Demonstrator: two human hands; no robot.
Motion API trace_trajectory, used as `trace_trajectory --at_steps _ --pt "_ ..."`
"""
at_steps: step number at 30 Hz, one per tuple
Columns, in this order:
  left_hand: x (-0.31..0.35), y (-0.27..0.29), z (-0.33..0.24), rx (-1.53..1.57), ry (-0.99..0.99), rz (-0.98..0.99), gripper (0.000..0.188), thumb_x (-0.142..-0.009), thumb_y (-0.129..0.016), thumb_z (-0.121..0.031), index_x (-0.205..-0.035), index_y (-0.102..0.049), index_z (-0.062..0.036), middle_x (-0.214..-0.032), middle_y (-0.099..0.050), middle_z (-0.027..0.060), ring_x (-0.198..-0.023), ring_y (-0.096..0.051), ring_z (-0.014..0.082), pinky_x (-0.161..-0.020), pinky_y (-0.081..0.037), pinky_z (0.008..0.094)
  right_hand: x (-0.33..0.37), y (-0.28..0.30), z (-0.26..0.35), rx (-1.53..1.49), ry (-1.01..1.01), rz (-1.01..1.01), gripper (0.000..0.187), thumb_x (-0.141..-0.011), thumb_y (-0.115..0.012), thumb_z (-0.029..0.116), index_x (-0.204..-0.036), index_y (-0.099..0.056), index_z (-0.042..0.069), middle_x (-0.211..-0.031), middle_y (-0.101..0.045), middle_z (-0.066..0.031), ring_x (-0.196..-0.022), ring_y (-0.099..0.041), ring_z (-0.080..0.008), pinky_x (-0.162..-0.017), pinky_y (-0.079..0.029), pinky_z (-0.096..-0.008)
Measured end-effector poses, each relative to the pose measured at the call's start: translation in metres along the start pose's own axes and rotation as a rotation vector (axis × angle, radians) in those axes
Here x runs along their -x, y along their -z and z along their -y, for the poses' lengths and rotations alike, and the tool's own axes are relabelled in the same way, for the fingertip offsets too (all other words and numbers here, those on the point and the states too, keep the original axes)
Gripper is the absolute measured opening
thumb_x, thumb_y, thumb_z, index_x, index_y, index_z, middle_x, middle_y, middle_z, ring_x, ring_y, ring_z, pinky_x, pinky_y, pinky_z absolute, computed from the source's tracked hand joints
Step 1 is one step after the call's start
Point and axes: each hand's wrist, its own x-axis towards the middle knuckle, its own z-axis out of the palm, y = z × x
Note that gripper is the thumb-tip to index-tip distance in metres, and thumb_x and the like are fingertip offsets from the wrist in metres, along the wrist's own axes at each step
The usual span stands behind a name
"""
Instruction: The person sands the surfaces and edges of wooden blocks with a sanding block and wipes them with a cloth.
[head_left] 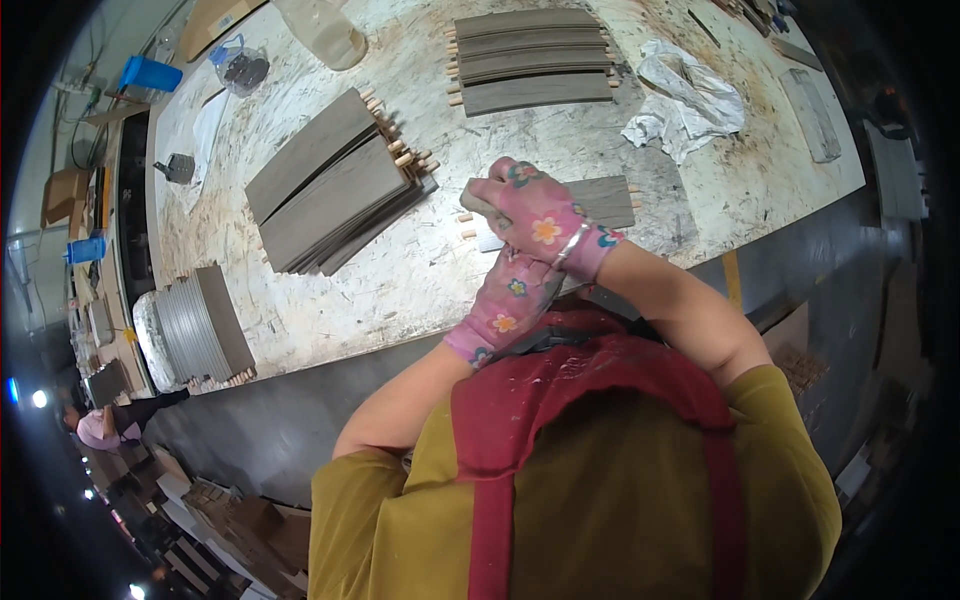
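Pink flowered work gloves cover both of my hands. My right hand (528, 206) is closed, its fingers curled above a grey wood-look board (604, 201) with light dowel pegs at both ends. Whether anything is inside that grip cannot be seen. A pale shiny band (574, 242) crosses the cuff of the right glove. Crossing beneath the right wrist is my left hand (516, 290), close against my body at the table's near edge. The right hand and wrist hide its fingers.
The stained white table (400, 290) holds a fanned stack of grey boards (335, 185), a row of pegged boards (532, 60) and another stack (205, 325). Crumpled white cloth (685, 95), a clear jug (240, 68) and a bottle (325, 32) stand farther back. Another person (100, 427) is far left.
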Motion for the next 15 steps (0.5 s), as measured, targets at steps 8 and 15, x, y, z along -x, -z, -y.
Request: trace_trajectory --at_steps 8,15 --pt "-0.015 -0.012 -0.002 -0.096 0.004 -0.243 0.037 -0.078 -0.066 -0.017 -0.112 -0.061 -0.0021 -0.124 -0.056 0.0121 -0.116 -0.054 0.0325 -0.102 -0.043 0.0456 0.085 0.070 -0.068 0.265 -0.244 -0.129 0.033 -0.082 -0.065 0.010 -0.114 -0.064 0.008 -0.112 -0.060 -0.0164 -0.105 -0.060 -0.0339 -0.089 -0.050 -0.0415" --pt "-0.001 -0.061 -0.003 0.573 0.244 -0.142 0.034 -0.082 -0.068 -0.026 -0.109 -0.063 -0.0053 -0.124 -0.057 0.0163 -0.116 -0.056 0.0273 -0.100 -0.045 0.0450 0.008 0.010 0.017 0.072 0.444 0.172 0.030 -0.088 -0.061 0.014 -0.117 -0.063 0.016 -0.116 -0.061 -0.0154 -0.106 -0.060 -0.0346 -0.091 -0.051 -0.0419"
